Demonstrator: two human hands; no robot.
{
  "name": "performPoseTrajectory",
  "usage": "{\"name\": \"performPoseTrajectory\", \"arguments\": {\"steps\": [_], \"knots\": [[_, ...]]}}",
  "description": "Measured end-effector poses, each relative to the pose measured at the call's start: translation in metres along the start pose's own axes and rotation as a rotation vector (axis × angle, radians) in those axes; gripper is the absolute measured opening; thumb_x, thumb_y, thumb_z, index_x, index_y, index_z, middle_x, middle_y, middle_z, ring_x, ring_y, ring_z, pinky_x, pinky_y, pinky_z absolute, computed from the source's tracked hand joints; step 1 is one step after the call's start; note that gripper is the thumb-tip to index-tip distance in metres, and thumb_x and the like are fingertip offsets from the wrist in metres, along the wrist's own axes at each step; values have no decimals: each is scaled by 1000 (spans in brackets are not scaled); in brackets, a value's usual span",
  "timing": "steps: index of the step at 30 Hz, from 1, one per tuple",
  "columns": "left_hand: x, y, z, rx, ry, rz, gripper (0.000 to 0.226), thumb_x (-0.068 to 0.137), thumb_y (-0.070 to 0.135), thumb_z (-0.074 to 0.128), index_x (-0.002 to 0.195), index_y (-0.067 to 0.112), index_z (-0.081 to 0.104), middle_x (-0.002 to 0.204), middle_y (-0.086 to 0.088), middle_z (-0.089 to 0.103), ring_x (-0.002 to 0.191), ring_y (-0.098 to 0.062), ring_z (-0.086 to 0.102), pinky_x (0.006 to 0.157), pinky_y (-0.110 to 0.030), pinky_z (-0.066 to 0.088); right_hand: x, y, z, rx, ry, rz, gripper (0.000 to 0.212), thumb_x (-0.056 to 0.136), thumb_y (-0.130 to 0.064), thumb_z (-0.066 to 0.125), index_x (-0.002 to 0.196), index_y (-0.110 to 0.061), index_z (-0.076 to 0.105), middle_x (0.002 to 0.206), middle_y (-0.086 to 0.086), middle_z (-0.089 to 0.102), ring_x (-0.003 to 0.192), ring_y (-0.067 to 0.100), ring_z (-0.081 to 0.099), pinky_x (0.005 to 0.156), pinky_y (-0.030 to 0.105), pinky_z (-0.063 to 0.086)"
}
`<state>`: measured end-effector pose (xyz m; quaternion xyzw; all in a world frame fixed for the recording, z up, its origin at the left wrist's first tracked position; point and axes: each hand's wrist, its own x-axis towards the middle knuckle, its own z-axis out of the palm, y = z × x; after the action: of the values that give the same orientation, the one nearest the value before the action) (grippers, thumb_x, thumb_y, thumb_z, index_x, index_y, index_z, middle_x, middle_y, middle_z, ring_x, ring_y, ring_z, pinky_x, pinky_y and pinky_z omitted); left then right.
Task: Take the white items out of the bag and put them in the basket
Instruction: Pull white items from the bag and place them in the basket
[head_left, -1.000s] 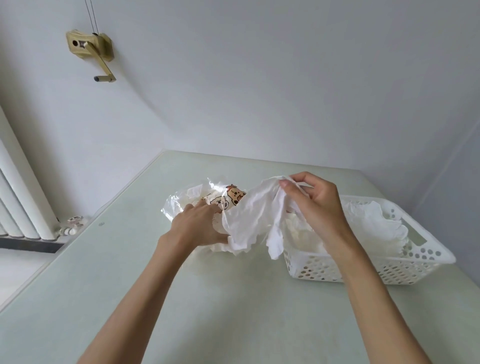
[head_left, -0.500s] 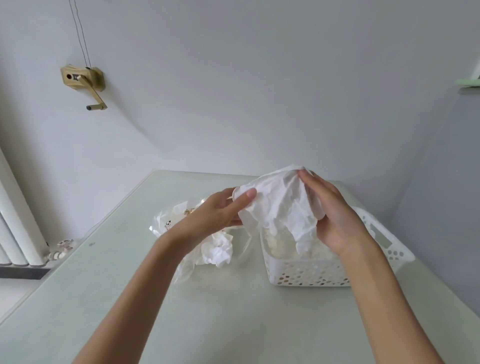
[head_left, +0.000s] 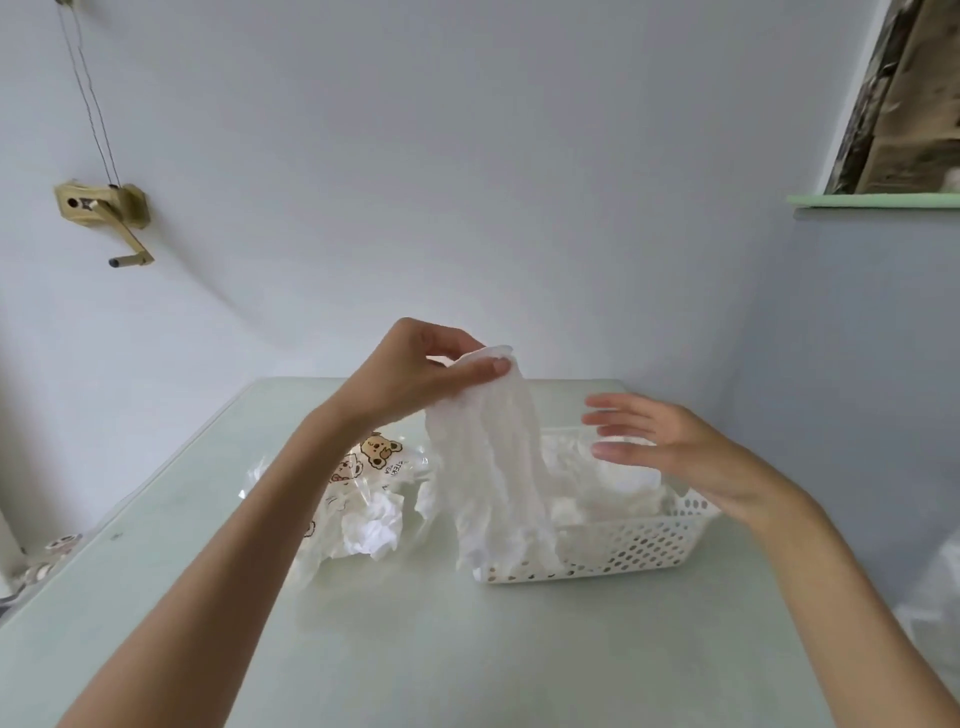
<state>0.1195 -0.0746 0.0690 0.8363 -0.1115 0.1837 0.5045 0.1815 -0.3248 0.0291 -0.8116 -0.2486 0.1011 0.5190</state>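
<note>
My left hand (head_left: 423, 374) pinches the top of a white cloth (head_left: 493, 467) and holds it up; the cloth hangs down over the left end of the white perforated basket (head_left: 623, 551). More white cloth (head_left: 613, 483) lies inside the basket. My right hand (head_left: 660, 447) hovers over the basket with straight fingers and holds nothing. Left of the basket lies the clear plastic bag (head_left: 363, 467) with bear prints, and a crumpled white item (head_left: 376, 530) shows at its mouth.
The pale green table (head_left: 415, 649) meets the wall behind the basket. A brass crank fixture (head_left: 104, 213) with cords is mounted on the left wall. A green ledge (head_left: 872, 200) juts out at the upper right. Another clear bag (head_left: 935, 597) sits at the right edge.
My right hand has let go of the white cloth and moved right, over the basket. My left hand now holds the cloth alone and has raised it, so it hangs long.
</note>
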Motion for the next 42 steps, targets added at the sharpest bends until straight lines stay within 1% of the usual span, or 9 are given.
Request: {"name": "performPoseTrajectory", "arguments": {"steps": [5,10,13,16,19,23,29,33,42], "knots": [[1,18,18,3,-123,76,14,77,26,78,88,19,74,76,5,73,66,-3,65,64,-15,51,4,-41,33,-12,-254,-182,53,80,-28,75,129,-36,54,122,-12,65,119,0,55,106,28,39],[-9,-9,7,-179,29,-14,43,69,50,72,103,23,68,91,2,75,83,-9,70,72,-23,56,11,-39,41,78,-66,-133,24,83,-28,71,101,-12,71,100,9,73,94,19,70,91,35,53],[-17,-31,13,-205,-90,-91,58,66,64,66,111,26,62,109,1,70,99,-11,69,84,-29,57,9,-30,36,254,-40,-117,24,82,-24,69,104,-12,69,100,6,74,93,20,70,81,29,54],[-24,-43,39,-154,-294,-154,51,77,49,71,116,17,65,111,-1,71,104,-15,67,92,-31,54,7,-25,34,464,21,-77,33,79,-24,70,109,-9,67,102,12,72,95,27,70,80,36,56],[-24,-47,55,-246,-254,-153,30,87,22,69,113,7,69,107,-7,73,103,-21,69,95,-37,53,6,-21,27,619,76,-73,34,75,-22,69,106,-9,66,99,10,72,93,24,69,72,30,57],[-18,-47,54,-231,-173,-92,30,82,22,73,99,-3,71,100,-19,72,97,-29,69,90,-38,54,3,-13,-1,782,31,-91,20,77,-15,64,96,-11,72,101,11,71,95,22,69,78,30,58],[-9,-44,49,-179,-156,-54,30,85,29,68,88,-1,74,84,-10,74,75,-14,65,78,-28,57,2,4,-36,498,-210,4,70,45,-26,96,110,-15,72,111,10,68,104,24,66,79,28,55],[-3,-40,45,-130,-197,-52,14,87,20,69,85,8,76,74,6,72,60,-3,59,64,-14,50,2,-7,-48,247,-309,83,63,45,-34,94,101,-11,75,109,13,70,99,23,69,72,24,55],[0,-36,41,-275,-117,-74,30,99,29,47,99,13,72,82,9,71,77,-4,62,82,-25,56,23,-27,-45,454,95,2,27,79,-28,64,97,-8,69,93,6,73,84,18,70,70,24,58]]}}
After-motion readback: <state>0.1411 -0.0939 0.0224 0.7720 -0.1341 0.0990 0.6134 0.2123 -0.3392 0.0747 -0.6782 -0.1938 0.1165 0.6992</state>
